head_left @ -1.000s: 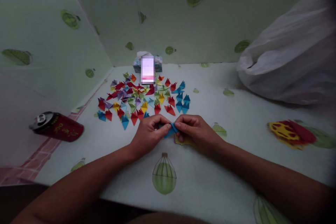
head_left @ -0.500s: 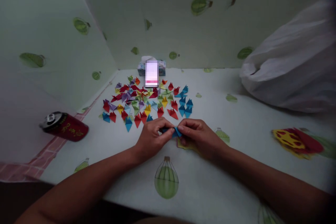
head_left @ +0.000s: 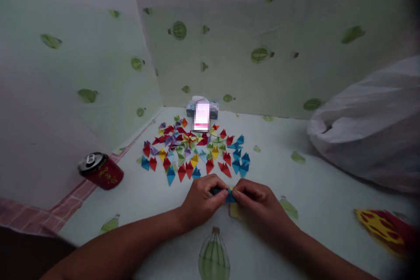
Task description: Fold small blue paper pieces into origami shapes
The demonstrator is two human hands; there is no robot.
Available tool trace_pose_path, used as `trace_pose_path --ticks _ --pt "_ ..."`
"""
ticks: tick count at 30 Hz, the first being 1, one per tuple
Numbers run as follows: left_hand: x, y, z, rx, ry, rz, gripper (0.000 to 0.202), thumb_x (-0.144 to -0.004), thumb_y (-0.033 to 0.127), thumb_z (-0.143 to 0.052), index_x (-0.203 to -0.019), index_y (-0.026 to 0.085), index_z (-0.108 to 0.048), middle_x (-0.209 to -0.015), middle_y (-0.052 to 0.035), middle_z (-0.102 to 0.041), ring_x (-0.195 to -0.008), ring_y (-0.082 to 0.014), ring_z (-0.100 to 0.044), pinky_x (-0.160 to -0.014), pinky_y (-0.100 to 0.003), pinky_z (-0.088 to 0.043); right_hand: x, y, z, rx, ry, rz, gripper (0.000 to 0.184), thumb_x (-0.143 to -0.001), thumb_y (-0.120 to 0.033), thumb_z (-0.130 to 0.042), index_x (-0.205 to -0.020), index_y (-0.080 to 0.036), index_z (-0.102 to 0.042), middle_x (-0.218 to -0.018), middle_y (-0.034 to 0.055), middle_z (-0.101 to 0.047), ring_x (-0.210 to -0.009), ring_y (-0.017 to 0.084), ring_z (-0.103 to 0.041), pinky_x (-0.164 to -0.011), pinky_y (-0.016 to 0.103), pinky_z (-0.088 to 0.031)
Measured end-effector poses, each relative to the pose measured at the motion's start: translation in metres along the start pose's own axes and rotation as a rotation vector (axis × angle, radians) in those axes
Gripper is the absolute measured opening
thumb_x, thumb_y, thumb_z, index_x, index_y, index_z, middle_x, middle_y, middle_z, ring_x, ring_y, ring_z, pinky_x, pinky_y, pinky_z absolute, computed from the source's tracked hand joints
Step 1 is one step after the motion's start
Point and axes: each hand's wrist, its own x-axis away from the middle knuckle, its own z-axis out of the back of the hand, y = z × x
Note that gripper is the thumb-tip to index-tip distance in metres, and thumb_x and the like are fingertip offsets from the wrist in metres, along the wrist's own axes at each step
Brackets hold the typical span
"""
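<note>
A small piece of folded blue paper (head_left: 230, 197) is pinched between my two hands, held above the table. My left hand (head_left: 206, 197) grips its left side with thumb and fingertips; my right hand (head_left: 257, 199) pinches the right side. Fingers cover most of the paper, so its exact shape is hidden. Below the right hand lies a small yellow paper stack (head_left: 235, 211), partly covered. Just beyond my hands, several folded paper pieces (head_left: 181, 173) in red, blue, yellow, green and purple are spread over the table.
A phone (head_left: 201, 116) with a lit screen leans on a tissue box (head_left: 215, 109) at the back. A red drink can (head_left: 104, 173) stands at the left. On the right are a white plastic bag (head_left: 364, 131) and a red-and-yellow item (head_left: 382, 227). Patterned walls rise behind.
The view has tilted up, so everything sits lower and slightly to the right in the picture. Both hands still pinch the blue paper, with only slight finger movement.
</note>
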Motion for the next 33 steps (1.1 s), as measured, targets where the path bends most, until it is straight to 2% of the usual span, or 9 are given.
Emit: trace_pose_path --ticks 4,9,13,15,21,28,31,33 --pt "-0.001 -0.001 0.0 0.093 -0.039 0.071 0.012 -0.082 0.021 -0.063 -0.078 0.012 -0.07 -0.071 -0.0033 -0.065 -0.065 -0.0126 -0.056 -0.061 -0.023 -0.041 0.002 0.002 0.0 0.222 0.067 0.255 0.031 -0.096 -0.029 -0.054 -0.067 -0.018 -0.057 -0.064 0.0001 -0.055 -0.058 0.012 -0.052 -0.056 0.024 -0.038" --pt "-0.002 -0.004 -0.001 0.148 -0.048 0.16 0.019 -0.083 0.027 -0.065 -0.071 0.013 -0.067 -0.067 -0.0023 -0.062 -0.062 -0.0116 -0.053 -0.059 -0.022 -0.039 0.002 0.005 -0.004 0.376 0.068 0.435 0.028 -0.097 -0.018 -0.049 -0.07 -0.018 -0.054 -0.064 0.0008 -0.055 -0.057 0.012 -0.053 -0.055 0.022 -0.039" --pt "-0.001 -0.007 -0.004 0.11 -0.046 0.111 0.017 -0.085 0.023 -0.064 -0.071 0.013 -0.067 -0.067 -0.0018 -0.061 -0.062 -0.0113 -0.054 -0.061 -0.022 -0.039 0.002 0.005 -0.005 0.402 0.099 0.531 0.025 -0.097 -0.015 -0.047 -0.072 -0.018 -0.053 -0.064 0.0009 -0.054 -0.058 0.012 -0.052 -0.055 0.022 -0.038" --pt "0.0 -0.008 -0.005 0.053 -0.037 0.046 0.016 -0.087 0.021 -0.063 -0.073 0.013 -0.067 -0.069 -0.0027 -0.062 -0.065 -0.0121 -0.056 -0.063 -0.022 -0.04 0.003 0.005 -0.005 0.375 0.09 0.504 0.026 -0.097 -0.016 -0.046 -0.072 -0.019 -0.053 -0.064 0.0009 -0.054 -0.058 0.012 -0.053 -0.055 0.022 -0.039" --pt "0.002 -0.009 -0.005 -0.099 -0.007 -0.165 0.02 -0.092 0.022 -0.058 -0.075 0.013 -0.064 -0.069 -0.0046 -0.063 -0.066 -0.013 -0.058 -0.064 -0.023 -0.04 0.005 0.002 -0.004 0.245 -0.017 0.275 0.029 -0.1 -0.027 -0.045 -0.075 -0.018 -0.057 -0.068 0.0013 -0.061 -0.06 0.012 -0.058 -0.057 0.021 -0.042" --pt "0.004 -0.008 -0.008 -0.102 0.016 -0.163 0.023 -0.094 0.025 -0.056 -0.074 0.015 -0.061 -0.066 -0.0035 -0.061 -0.063 -0.0124 -0.058 -0.061 -0.021 -0.041 0.011 0.016 -0.002 0.353 -0.042 0.248 0.037 -0.102 -0.034 -0.042 -0.073 -0.019 -0.057 -0.068 0.0016 -0.063 -0.06 0.012 -0.059 -0.059 0.021 -0.042" --pt "0.004 -0.01 -0.008 -0.097 0.041 -0.199 0.023 -0.094 0.026 -0.055 -0.075 0.015 -0.061 -0.067 -0.0037 -0.062 -0.062 -0.0118 -0.057 -0.06 -0.021 -0.041 0.013 0.022 -0.002 0.414 0.017 0.22 0.04 -0.103 -0.039 -0.044 -0.071 -0.02 -0.057 -0.063 -0.0002 -0.063 -0.056 0.011 -0.058 -0.055 0.019 -0.041" --pt "0.002 -0.012 -0.007 -0.105 0.059 -0.227 0.023 -0.095 0.025 -0.054 -0.075 0.015 -0.06 -0.066 -0.0039 -0.062 -0.061 -0.0118 -0.057 -0.059 -0.021 -0.041 0.013 0.025 -0.003 0.429 0.03 0.231 0.045 -0.105 -0.042 -0.038 -0.071 -0.02 -0.057 -0.061 -0.0005 -0.063 -0.053 0.01 -0.058 -0.054 0.019 -0.042"
